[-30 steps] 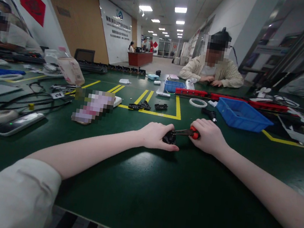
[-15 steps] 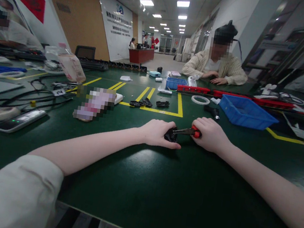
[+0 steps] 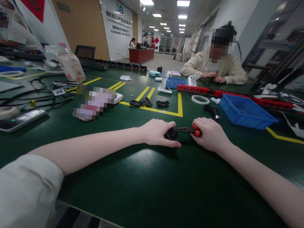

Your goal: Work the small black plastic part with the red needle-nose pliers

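Between the thumb and fingers of my left hand point(image 3: 157, 132) is a small black part point(image 3: 171, 134), partly covered by the hand, its exact kind unclear. My right hand point(image 3: 208, 134) is wrapped round the red handles of a pair of pliers point(image 3: 184, 129). The long, thin jaws point left and meet the upper side of the black part; whether they grip it is too small to tell. Beyond my hands, several similar-looking black pieces point(image 3: 141, 103) lie by the yellow tape lines, with another black piece point(image 3: 162, 103) to their right.
A blue bin point(image 3: 247, 118) stands right, beside a black tool-like object point(image 3: 211, 111) and a white ring point(image 3: 200, 99). To the left lie a phone point(image 3: 96, 105), a white handheld device point(image 3: 20, 120), black cables point(image 3: 40, 99) and a bottle point(image 3: 72, 67). A person point(image 3: 215, 64) sits opposite.
The pliers have tilted slightly, their jaws now lying nearer level across the top of the black part. Both hands stay almost where they were and keep their holds.
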### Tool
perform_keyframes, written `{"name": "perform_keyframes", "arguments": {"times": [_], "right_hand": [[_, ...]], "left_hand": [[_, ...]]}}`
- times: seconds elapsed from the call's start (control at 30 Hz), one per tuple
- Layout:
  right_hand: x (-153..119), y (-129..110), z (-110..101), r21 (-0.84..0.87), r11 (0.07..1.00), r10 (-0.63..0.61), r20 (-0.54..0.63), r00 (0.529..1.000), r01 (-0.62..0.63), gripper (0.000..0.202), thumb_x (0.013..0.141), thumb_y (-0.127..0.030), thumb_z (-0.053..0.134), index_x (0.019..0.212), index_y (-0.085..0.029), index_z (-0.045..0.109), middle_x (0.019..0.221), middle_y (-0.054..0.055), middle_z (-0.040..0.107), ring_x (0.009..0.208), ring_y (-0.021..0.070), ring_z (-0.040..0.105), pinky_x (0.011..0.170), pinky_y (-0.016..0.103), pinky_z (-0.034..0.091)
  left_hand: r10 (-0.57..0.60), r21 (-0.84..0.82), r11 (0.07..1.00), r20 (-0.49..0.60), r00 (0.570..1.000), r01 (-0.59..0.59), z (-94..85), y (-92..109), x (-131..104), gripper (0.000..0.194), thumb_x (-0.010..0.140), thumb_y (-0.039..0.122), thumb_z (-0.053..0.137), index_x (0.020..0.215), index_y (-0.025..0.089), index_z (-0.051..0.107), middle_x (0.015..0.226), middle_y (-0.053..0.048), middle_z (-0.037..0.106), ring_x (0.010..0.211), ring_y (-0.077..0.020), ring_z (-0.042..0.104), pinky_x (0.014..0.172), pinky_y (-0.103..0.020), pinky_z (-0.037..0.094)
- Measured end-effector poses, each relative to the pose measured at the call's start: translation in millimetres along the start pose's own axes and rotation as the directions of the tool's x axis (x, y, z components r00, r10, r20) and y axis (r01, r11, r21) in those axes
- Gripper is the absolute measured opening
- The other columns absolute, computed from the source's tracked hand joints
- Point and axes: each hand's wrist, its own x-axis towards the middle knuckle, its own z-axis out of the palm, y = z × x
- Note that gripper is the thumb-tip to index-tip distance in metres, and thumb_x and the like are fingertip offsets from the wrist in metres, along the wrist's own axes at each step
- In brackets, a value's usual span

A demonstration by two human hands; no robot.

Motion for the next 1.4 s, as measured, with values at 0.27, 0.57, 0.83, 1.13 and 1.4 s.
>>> {"name": "perform_keyframes", "arguments": {"times": [0.27, 0.57, 0.83, 1.13, 1.4], "right_hand": [[0.9, 0.2, -0.3, 0.011, 1.000, -0.011, 0.019, 1.000, 0.011, 0.006, 0.073, -0.025, 0.053, 0.074, -0.021, 0.048, 0.072, 0.007, 0.058, 0.067, 0.0214, 0.052, 0.065, 0.032, 0.039], [-0.3, -1.4, -2.4, -0.004, 1.000, 0.009, 0.001, 1.000, -0.009, 0.004, 0.074, -0.023, 0.052, 0.074, -0.021, 0.049, 0.073, 0.008, 0.058, 0.068, 0.0219, 0.051, 0.065, 0.033, 0.038], [1.1, -2.8, -2.8, -0.021, 1.000, -0.009, 0.008, 1.000, 0.009, 0.007, 0.074, -0.024, 0.053, 0.078, -0.019, 0.052, 0.079, 0.010, 0.060, 0.074, 0.0241, 0.053, 0.069, 0.035, 0.039], [0.9, -4.3, -3.4, -0.023, 1.000, -0.007, 0.017, 1.000, 0.007, 0.003, 0.073, -0.022, 0.053, 0.075, -0.021, 0.051, 0.075, 0.008, 0.059, 0.071, 0.0227, 0.052, 0.068, 0.033, 0.038], [1.0, -4.0, -3.6, -0.027, 1.000, -0.015, 0.020, 1.000, 0.015, 0.004, 0.073, -0.022, 0.053, 0.075, -0.020, 0.051, 0.075, 0.009, 0.059, 0.071, 0.0229, 0.052, 0.068, 0.034, 0.038]], "left_hand": [[-0.013, 0.020, 1.000, -0.008, 1.000, 0.013, 0.2, 1.6, 0.3, 0.063, 0.078, 0.075, 0.046, 0.105, 0.018, 0.052, 0.083, -0.005, 0.066, 0.073, -0.0245, 0.063, 0.059, -0.029, 0.041], [-0.005, -0.022, 1.000, -0.003, 1.000, 0.005, -0.2, -0.1, -0.4, 0.060, 0.080, 0.074, 0.044, 0.099, 0.019, 0.055, 0.077, -0.003, 0.064, 0.069, -0.0221, 0.062, 0.057, -0.028, 0.039], [-0.002, -0.011, 1.000, -0.014, 1.000, 0.002, 1.0, -0.6, -0.3, 0.063, 0.078, 0.075, 0.046, 0.106, 0.019, 0.052, 0.081, -0.003, 0.065, 0.071, -0.0233, 0.063, 0.058, -0.028, 0.039], [-0.011, -0.026, 1.000, -0.010, 1.000, 0.011, 0.6, -1.1, -0.4, 0.062, 0.078, 0.075, 0.047, 0.103, 0.019, 0.054, 0.081, -0.004, 0.065, 0.071, -0.0230, 0.063, 0.059, -0.028, 0.041], [-0.002, -0.038, 0.999, -0.012, 1.000, 0.001, -0.1, -0.7, -0.5, 0.059, 0.078, 0.074, 0.047, 0.096, 0.018, 0.055, 0.078, -0.003, 0.064, 0.069, -0.0221, 0.060, 0.058, -0.027, 0.038]]}}
